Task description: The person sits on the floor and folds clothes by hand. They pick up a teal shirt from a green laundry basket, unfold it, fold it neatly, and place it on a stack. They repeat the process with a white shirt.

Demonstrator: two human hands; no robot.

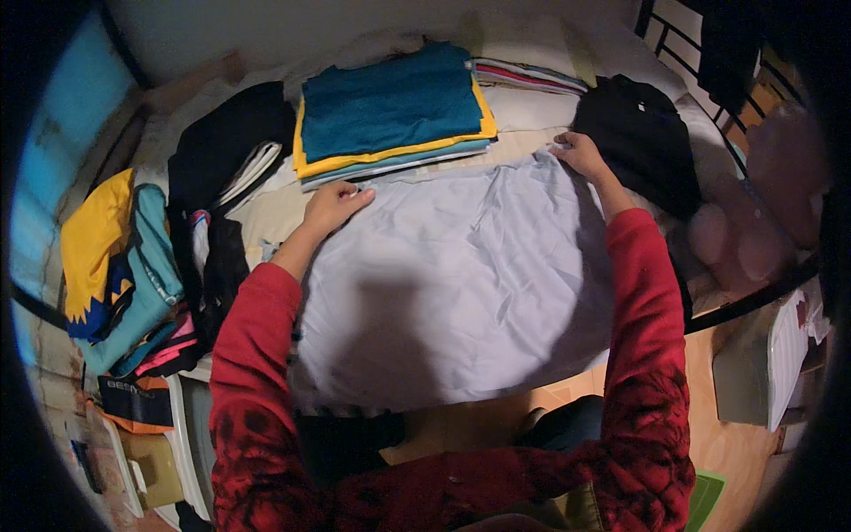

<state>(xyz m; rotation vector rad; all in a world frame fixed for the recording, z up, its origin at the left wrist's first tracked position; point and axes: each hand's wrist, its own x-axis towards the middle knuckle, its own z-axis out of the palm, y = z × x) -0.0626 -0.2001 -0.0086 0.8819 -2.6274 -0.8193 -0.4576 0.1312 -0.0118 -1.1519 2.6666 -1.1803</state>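
Note:
A wrinkled pale grey-blue cloth (452, 284) is spread in front of me, its near edge hanging toward the floor. Whether it is a garment or a sheet I cannot tell. My left hand (335, 208) pinches its far left corner, and my right hand (582, 158) grips the far right corner. Just beyond the cloth lies a stack of folded clothes, with a teal garment (390, 97) on top of a yellow one (306, 164). Close to my right hand rests a black garment (638, 142). My shadow falls across the cloth's middle.
Black clothes (230, 133) and a heap with a yellow garment (97, 217) and a teal garment (151, 257) lie at the left. Folded striped cloths (532, 74) sit behind. Plastic drawers (151, 465) stand lower left; a grey bin (753, 372) is on the floor at right.

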